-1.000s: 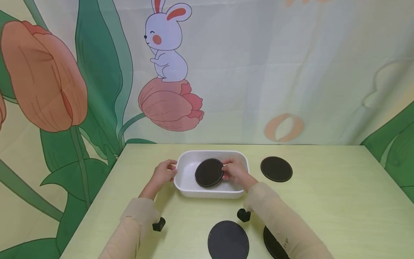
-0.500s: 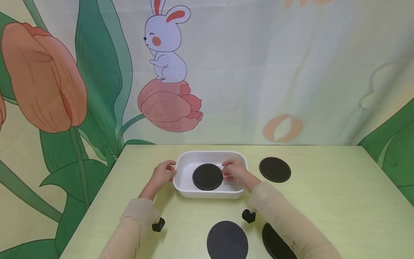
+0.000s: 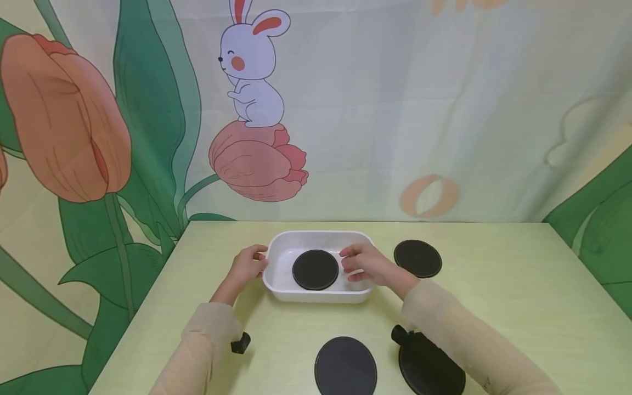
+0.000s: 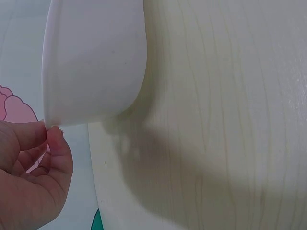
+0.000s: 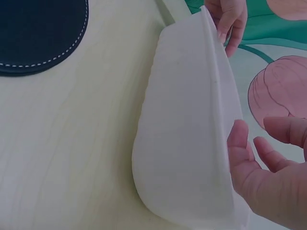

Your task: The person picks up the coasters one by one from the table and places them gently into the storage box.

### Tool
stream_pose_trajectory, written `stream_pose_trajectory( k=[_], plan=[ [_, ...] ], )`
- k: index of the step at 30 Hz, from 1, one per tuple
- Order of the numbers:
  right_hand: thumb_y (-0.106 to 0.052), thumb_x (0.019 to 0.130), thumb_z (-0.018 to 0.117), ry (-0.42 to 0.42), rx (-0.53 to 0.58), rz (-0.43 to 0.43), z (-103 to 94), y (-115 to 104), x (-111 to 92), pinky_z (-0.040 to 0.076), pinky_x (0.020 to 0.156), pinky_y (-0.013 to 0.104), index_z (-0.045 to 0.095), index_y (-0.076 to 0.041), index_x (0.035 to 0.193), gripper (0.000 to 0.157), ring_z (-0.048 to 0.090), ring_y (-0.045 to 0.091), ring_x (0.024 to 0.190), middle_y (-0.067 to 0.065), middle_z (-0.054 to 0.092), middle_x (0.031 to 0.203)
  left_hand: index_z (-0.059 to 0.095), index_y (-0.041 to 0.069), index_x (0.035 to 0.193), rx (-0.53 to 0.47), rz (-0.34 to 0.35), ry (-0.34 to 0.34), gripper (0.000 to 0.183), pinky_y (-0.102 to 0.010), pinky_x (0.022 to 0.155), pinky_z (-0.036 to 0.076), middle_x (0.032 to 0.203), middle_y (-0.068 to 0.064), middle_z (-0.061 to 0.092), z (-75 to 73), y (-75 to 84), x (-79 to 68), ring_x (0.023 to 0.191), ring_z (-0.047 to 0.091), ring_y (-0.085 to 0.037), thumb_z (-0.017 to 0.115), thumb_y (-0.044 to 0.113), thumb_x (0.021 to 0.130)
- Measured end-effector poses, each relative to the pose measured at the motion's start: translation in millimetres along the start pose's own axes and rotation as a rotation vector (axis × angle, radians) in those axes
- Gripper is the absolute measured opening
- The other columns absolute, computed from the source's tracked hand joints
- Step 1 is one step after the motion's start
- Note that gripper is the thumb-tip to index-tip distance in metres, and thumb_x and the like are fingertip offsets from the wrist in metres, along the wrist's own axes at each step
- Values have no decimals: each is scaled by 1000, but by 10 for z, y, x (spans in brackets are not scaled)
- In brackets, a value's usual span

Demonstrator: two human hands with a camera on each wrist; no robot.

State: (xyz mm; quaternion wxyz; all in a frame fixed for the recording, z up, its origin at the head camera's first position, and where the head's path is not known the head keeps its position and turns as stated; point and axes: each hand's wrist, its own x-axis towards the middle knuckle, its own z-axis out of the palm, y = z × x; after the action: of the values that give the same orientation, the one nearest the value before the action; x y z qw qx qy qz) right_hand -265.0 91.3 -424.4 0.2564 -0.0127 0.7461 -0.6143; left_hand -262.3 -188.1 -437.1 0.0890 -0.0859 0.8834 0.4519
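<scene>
The white container stands upright on the table and serves as the reference for all positions. The black disc lies inside it, near the middle of the floor, apart from both hands. The left hand pinches the container's rim at its left end between thumb and fingers. The right hand is released: fingers spread and slightly bent, grasping nothing, positioned over the container's right end; contact with the rim cannot be determined. A second disc lies flat just beside the container's right end. A third disc lies on the container's near side, and a fourth disc lies to its near right, partly covered by the right sleeve. A printed backdrop hangs behind the container.
</scene>
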Motion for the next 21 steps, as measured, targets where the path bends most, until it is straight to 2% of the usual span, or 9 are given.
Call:
stream_pose_trajectory(
  k=[14,21],
  plan=[
    [-4,82,56,-180,-26,-39,-94,6,-372,52,63,28,46,4,114,34,55,17,74,3,53,84,46,4,126,0,0,-2,39,-27,70,54,107,-15,52,5,1,10,91,51,-23,52,6,88],
    [-1,77,55,-289,-127,-58,-76,84,-513,51,59,31,46,5,114,38,54,18,72,3,52,84,45,4,126,4,-4,-2,39,-27,71,54,107,-15,52,4,2,10,91,51,-23,52,7,88]
  ],
)
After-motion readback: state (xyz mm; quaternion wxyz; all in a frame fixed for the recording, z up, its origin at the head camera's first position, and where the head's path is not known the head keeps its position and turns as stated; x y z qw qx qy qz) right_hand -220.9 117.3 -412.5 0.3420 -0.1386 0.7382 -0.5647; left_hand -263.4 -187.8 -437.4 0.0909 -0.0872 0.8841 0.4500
